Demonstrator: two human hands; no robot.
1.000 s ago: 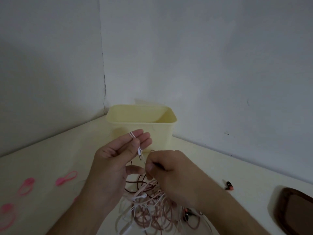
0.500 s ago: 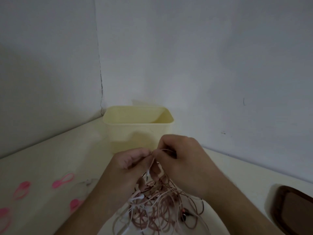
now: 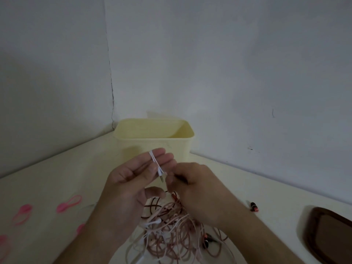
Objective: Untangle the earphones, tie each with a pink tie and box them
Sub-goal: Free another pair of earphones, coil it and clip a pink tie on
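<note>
A tangle of pink, white and dark red earphone cables [image 3: 171, 231] lies on the table under both hands. My left hand [image 3: 133, 180] is raised above it, fingers extended, with the thumb pinning a white cable and its jack plug [image 3: 157, 166] across the fingers. My right hand [image 3: 194, 185] sits just right of the plug, fingers curled and pinching a thin strand of cable. The pale yellow box [image 3: 154, 141] stands open behind the hands. Pink ties [image 3: 69, 203] lie on the table at the left.
A dark brown tray [image 3: 329, 233] sits at the right edge. A small red and black earbud piece [image 3: 254, 206] lies on the table right of my right arm. Walls meet in a corner behind the box. More pink ties [image 3: 22, 214] lie far left.
Half a second ago both hands were bunched together pinching cable in front of the box. Now my left hand has opened its fingers, showing the white plug, and my right hand has dropped lower.
</note>
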